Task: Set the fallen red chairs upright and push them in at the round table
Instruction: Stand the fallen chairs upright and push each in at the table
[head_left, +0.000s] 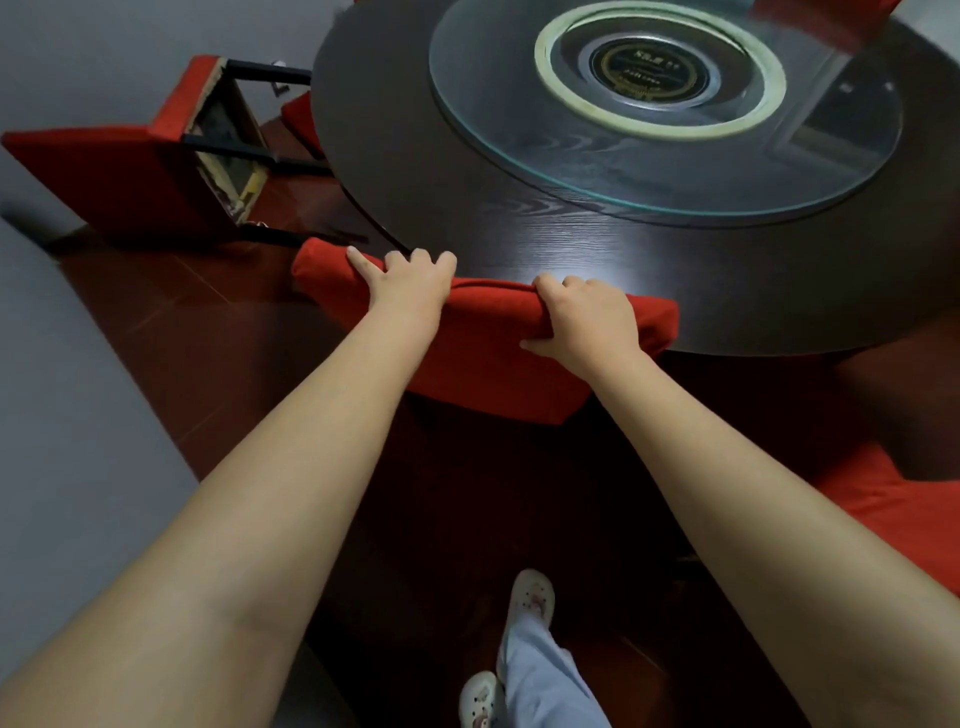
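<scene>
While the upright red chair (493, 358) stands at the near edge of the round table (571, 244), with the top of its backrest at the rim (whether it touches cannot be told from above), keep an even two-handed grip. The left hand (410, 283) lies over the top of the backrest, fingers curled over the far side. The right hand (587, 322) clasps the same edge, thumb on the near face.

The step in hand appears to be the push-in. Push level and straight toward the table centre, with equal force from both hands, so the chair does not twist. Stop before the fingers on the far side are caught between backrest and rim. Keep the legs flat on the wooden floor (208, 332) to avoid tipping.

A second red chair (104, 176) lies on its side left of the table, seat underside exposed. It is not yet set upright. A glass turntable (519, 156) sits on the tabletop.
</scene>
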